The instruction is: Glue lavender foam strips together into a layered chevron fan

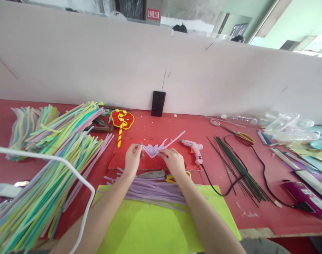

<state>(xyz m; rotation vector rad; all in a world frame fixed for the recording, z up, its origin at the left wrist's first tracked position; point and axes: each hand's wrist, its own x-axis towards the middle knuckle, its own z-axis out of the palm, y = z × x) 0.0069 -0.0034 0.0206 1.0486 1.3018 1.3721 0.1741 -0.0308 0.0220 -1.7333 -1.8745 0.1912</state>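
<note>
Partly hidden, scissors (153,174) under wrists, left hand (132,158) and right hand (174,160) fingers pinching lilac woven strips (153,150)

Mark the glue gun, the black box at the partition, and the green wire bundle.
glue gun (193,145): head view, white body.
black box (158,103): head view, front face.
green wire bundle (231,157): head view, upper half.

fuzzy lilac stems (155,150) (chenille-like), matt red tabletop (182,127)

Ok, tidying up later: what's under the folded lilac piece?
A red sheet lies under the folded lilac piece, pinched by left hand and right hand. Anything beneath the hands is covered.
</note>
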